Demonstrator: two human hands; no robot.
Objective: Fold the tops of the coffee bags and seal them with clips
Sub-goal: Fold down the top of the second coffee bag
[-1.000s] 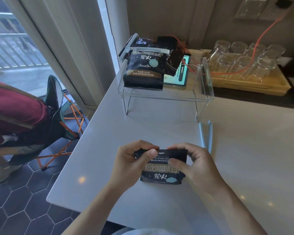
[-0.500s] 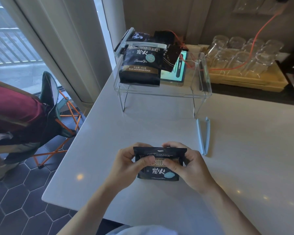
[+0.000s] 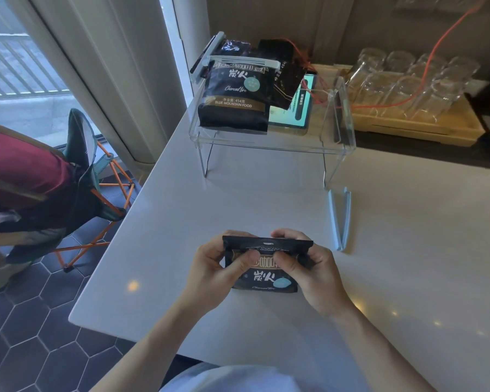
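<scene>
Low in the frame's centre, the left hand (image 3: 214, 268) and right hand (image 3: 313, 271) are pinching the coffee bag (image 3: 265, 274) from both sides, thumbs pressing its front, over the white table (image 3: 266, 205). A light-blue clip (image 3: 339, 219) is lying just right. On the acrylic shelf (image 3: 343, 120) at upper centre, a clipped bag (image 3: 235, 94) is showing "BLUE MOUNTAIN FOOD".

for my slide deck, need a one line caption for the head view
Both hands, left and right, fold a coffee bag top; a clip lies nearby.

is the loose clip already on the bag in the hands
No, the loose clip lies on the table, apart from the bag both hands grip.
</scene>
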